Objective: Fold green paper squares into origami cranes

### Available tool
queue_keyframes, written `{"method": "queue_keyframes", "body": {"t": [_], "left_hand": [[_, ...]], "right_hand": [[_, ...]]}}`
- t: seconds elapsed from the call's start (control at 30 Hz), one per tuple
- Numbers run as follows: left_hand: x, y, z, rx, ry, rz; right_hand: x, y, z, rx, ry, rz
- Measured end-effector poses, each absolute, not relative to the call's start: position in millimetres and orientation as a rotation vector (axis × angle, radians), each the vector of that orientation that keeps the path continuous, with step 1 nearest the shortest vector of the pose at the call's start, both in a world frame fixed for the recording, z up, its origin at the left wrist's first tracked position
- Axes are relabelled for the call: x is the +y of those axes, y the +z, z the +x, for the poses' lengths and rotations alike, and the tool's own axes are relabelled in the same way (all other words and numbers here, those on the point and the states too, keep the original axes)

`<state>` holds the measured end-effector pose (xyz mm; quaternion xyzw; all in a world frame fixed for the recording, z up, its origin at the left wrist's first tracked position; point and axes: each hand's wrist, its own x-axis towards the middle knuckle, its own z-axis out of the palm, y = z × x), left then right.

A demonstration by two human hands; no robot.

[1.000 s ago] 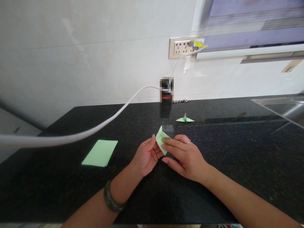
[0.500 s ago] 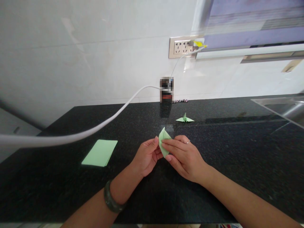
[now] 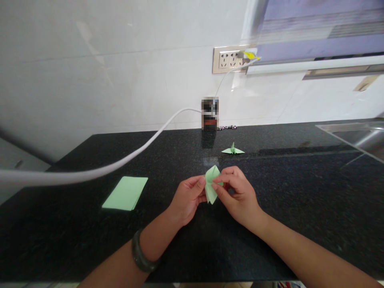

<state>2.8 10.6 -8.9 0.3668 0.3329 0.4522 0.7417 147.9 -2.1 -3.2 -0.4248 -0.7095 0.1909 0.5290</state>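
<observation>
A partly folded piece of light green origami paper (image 3: 211, 191) is held above the dark counter, between my two hands. My left hand (image 3: 189, 198) pinches its left edge, thumb in front and fingers behind. With thumb and index finger, my right hand (image 3: 238, 196) grips the paper on its right side, near the middle. The paper has a pointed top and a crease down its upper half. Behind my hands a finished green paper crane (image 3: 233, 150) stands on the counter. To the left lies a stack of green paper sheets (image 3: 125, 193).
A white cable (image 3: 120, 163) arches across the left side to a pixelated object (image 3: 210, 114) against the wall. Beside that lies a small beaded string (image 3: 227, 128). A wall socket (image 3: 229, 60) is above, and a metal sink (image 3: 360, 134) at the right on the black counter (image 3: 90, 240).
My right hand's fingers, laid flat across the paper before, now pinch it. The paper has shifted slightly right and its front has spread wider.
</observation>
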Motion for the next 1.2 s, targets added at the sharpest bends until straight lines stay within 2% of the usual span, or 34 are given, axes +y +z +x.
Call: {"method": "queue_keyframes", "body": {"t": [0.13,0.3,0.5,0.63,0.87,1.2], "left_hand": [[9.4,-11.7,3.9,0.805,0.995,0.844],[8.8,-14.0,4.7,0.843,0.979,0.844],[8.0,-12.1,2.3,0.792,0.867,0.912],[6.3,-10.0,3.5,0.871,0.762,0.990],[5.9,-12.6,9.4,0.873,0.963,0.969],[4.5,-13.6,9.5,0.873,0.926,1.021]], "right_hand": [[4.4,-14.3,145.0,-1.353,0.682,-1.071],[9.9,-19.2,145.7,-1.378,1.037,-1.112],[12.9,-22.1,150.6,-1.388,1.001,-1.039],[14.2,-14.5,152.7,-1.351,1.091,-1.028],[12.4,-3.4,153.1,-1.290,1.397,-1.047],[11.9,0.4,154.4,-1.314,1.448,-1.068]]}}
